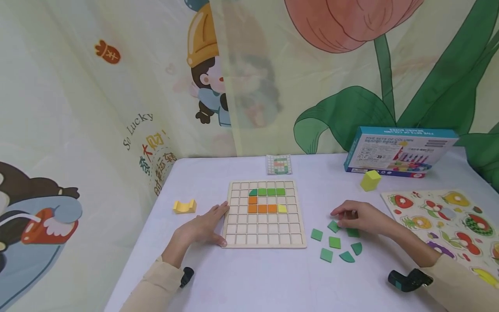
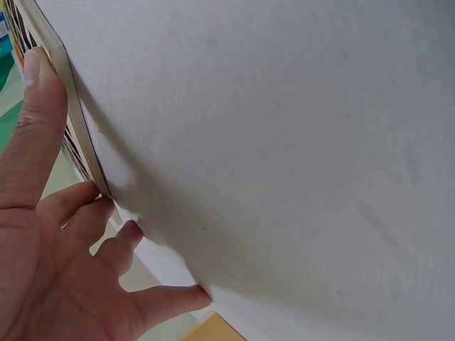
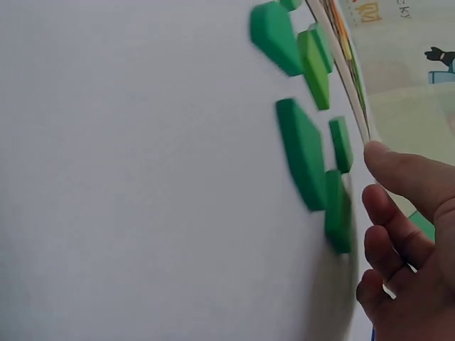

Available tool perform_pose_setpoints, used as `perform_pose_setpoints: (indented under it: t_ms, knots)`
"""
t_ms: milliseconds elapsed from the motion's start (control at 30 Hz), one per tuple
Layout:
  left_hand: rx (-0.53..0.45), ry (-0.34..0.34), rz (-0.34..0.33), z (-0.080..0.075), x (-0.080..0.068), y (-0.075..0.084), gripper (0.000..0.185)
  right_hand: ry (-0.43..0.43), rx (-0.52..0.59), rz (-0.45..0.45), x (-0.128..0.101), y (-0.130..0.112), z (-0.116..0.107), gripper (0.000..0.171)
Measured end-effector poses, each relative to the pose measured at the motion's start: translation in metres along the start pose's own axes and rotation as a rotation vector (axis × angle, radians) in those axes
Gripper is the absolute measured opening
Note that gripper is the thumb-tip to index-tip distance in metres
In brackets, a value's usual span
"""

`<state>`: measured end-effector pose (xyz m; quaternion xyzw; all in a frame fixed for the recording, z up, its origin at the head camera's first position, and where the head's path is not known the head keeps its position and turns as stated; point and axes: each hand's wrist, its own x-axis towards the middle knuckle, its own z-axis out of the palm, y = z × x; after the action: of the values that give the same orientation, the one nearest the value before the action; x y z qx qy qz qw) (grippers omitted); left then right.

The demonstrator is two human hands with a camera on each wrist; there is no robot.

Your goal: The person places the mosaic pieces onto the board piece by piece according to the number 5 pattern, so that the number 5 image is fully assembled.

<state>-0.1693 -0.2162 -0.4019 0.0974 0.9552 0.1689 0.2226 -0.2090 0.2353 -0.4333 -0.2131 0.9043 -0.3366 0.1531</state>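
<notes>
A wooden grid board point(image 1: 265, 239) lies flat on the white table. Set in its cells are a dark green quarter-round tile point(image 1: 253, 192), bright green square tiles point(image 1: 271, 191), orange tiles point(image 1: 263, 209) and a yellow tile point(image 1: 282, 209). My left hand point(image 1: 202, 225) rests at the board's left edge, fingers spread, thumb near the lower corner. My right hand point(image 1: 356, 214) is over loose green tiles right of the board, fingers loosely bent, with nothing seen between them. Beneath and before it lie green squares point(image 1: 334, 242) and quarter-round tiles point(image 1: 347, 257).
A small pattern card point(image 1: 278, 164) lies behind the board. At left sits a yellow notched block point(image 1: 185, 206). To the right are a yellow-green block point(image 1: 370, 180), a boxed set point(image 1: 401, 151) and a fruit puzzle board point(image 1: 440, 221).
</notes>
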Motion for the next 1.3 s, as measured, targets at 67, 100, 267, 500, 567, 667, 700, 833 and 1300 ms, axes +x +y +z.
perform_pose_setpoints:
  t_ms: [67, 100, 267, 500, 567, 667, 700, 833, 1300]
  knots:
    - [0.002, 0.003, 0.004, -0.001, 0.0, 0.0, 0.106, -0.011, -0.008, -0.017, -0.004, 0.002, 0.001, 0.032]
    - [0.002, 0.003, 0.007, -0.002, 0.0, 0.0, 0.106, -0.015, -0.013, -0.026, -0.005, 0.003, 0.001, 0.032]
    - [-0.008, 0.0, 0.015, -0.002, -0.001, 0.0, 0.105, -0.025, -0.038, -0.075, -0.003, 0.003, 0.003, 0.03]
    - [-0.013, -0.002, 0.006, -0.001, -0.001, 0.0, 0.105, -0.014, -0.045, -0.059, -0.003, 0.001, 0.006, 0.027]
    - [-0.012, -0.002, 0.006, -0.001, -0.001, 0.0, 0.105, -0.008, -0.046, -0.042, -0.002, 0.001, 0.007, 0.027]
    - [-0.009, -0.004, 0.004, -0.001, -0.001, 0.0, 0.105, 0.003, -0.049, -0.02, -0.001, -0.001, 0.01, 0.027]
    - [-0.006, -0.004, 0.003, -0.001, -0.001, -0.001, 0.105, 0.009, -0.049, -0.012, 0.0, -0.002, 0.011, 0.027]
    - [0.004, -0.006, -0.001, -0.001, 0.0, -0.001, 0.105, 0.044, -0.052, 0.005, 0.009, -0.012, 0.015, 0.029]
    - [0.013, -0.001, 0.015, 0.001, 0.002, 0.0, 0.106, 0.138, -0.001, -0.042, 0.054, -0.075, 0.065, 0.025]
